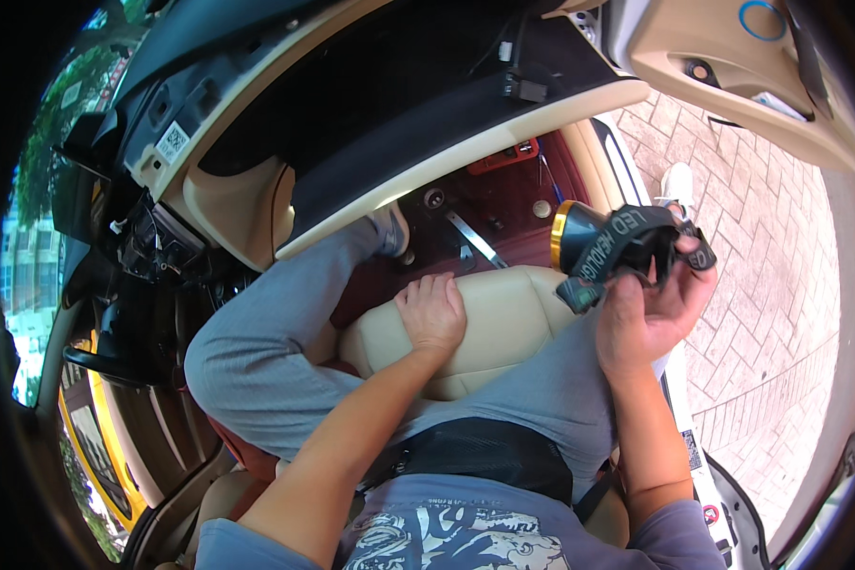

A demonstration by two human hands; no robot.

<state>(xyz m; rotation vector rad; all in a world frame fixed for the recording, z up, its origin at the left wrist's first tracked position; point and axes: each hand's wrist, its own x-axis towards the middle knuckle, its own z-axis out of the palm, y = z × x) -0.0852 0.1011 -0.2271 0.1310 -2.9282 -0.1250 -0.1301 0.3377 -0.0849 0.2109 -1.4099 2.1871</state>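
Meanwhile, the right hand [648, 309] grips a black headlamp [606, 247]; the left hand [432, 313] lies flat on the seat [503, 323].

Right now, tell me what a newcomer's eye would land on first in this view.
First, the black headlamp with its gold rim and strap, held up in the right hand beside the open car door. Next, the left hand resting flat on the beige seat, between the person's grey trouser legs. Above them, the dashboard fills the top of the view.
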